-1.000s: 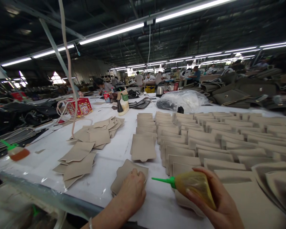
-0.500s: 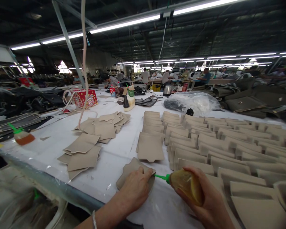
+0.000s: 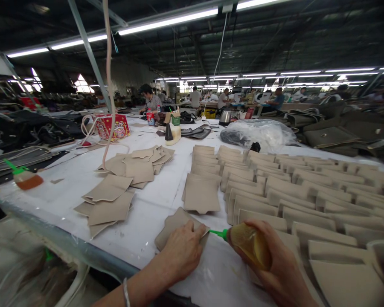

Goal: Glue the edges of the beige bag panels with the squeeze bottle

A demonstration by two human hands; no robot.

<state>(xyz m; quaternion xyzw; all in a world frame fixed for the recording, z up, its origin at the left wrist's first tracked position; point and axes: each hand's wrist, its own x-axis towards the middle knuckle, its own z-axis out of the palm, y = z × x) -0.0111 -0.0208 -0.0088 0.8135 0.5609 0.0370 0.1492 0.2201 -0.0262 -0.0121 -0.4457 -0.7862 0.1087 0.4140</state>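
The amber squeeze bottle with green nozzle [image 3: 247,241] has swung left, its tip at the beige fabric piece [image 3: 169,224]. The right hand [image 3: 275,273] clasps the bottle; the left hand [image 3: 182,251] pins the piece flat on the white table [image 3: 153,200].

Bright ceiling tubes [image 3: 166,20] above me light the white desk [image 3: 153,187] evenly; dim rafters, edges stretch and blur.
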